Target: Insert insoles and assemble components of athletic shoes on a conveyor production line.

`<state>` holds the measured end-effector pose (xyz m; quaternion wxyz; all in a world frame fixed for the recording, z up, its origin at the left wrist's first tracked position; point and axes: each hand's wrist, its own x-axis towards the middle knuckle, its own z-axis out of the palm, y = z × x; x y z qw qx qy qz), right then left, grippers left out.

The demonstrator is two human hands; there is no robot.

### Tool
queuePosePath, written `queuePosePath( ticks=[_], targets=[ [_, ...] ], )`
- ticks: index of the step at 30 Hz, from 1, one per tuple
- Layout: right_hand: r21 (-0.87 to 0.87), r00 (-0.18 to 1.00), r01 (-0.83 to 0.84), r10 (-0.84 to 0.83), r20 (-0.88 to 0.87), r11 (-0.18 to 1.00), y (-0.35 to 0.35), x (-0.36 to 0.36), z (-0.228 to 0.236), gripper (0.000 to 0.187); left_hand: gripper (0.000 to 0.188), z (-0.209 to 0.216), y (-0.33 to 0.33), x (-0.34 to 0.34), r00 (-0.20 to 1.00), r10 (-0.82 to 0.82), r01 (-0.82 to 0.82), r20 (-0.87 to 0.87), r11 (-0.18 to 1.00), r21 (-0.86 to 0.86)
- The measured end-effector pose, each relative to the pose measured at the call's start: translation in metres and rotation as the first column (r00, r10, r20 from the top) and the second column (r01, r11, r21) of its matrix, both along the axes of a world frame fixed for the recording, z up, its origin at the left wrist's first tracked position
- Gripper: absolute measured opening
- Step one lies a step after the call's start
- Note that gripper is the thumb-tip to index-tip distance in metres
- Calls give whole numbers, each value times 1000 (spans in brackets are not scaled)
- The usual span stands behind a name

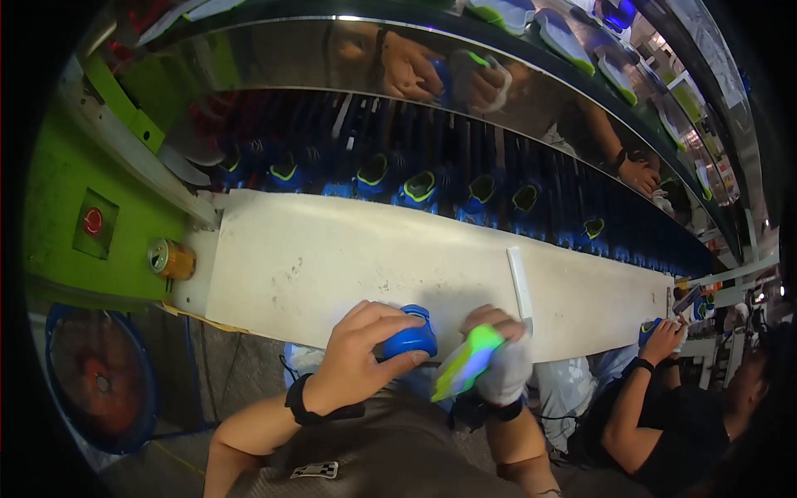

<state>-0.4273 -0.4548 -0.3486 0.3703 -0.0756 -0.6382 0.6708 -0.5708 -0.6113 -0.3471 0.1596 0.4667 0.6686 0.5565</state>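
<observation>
My left hand point(353, 357) has its thumb and fingers wrapped round a blue shoe point(412, 340), held just above the near edge of the pale work board; only its rounded blue end shows. To its right, my right hand point(506, 365), partly covered by a white glove, grips a lime-green and white shoe sole point(466, 363). The sole is tilted and smeared by motion. Shoe and sole are apart. Black bands circle both my wrists.
Blue shoes point(418, 187) with lime collars stand in a row behind the board point(332, 241). A white strip-like tool point(519, 282) lies on it. Left are a can point(172, 259), a red button point(93, 221) and a fan point(101, 378). A co-worker point(664, 398) handles a blue shoe at right.
</observation>
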Motion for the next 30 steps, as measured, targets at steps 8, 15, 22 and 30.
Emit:
queuePosePath(
  ticks=[8, 15, 22, 30],
  targets=[
    [200, 994, -19, -3, 107, 980, -22, 7, -33, 28, 32, -4, -3, 49, 793, 123, -182, 597, 982, 40],
    [403, 971, 152, -212, 108, 903, -34, 11, -48, 38, 38, -15, -1, 55, 982, 186, -188, 27, 971, 150],
    [412, 967, 136, -210, 141, 901, -38, 11, -51, 36, 42, -32, 5, 57, 956, 293, -281, -5, 923, 262],
    [451, 974, 112, -187, 125, 886, -29, 7, -49, 37, 39, -24, -11, 44, 972, 223, -230, 75, 966, 115]
  ],
)
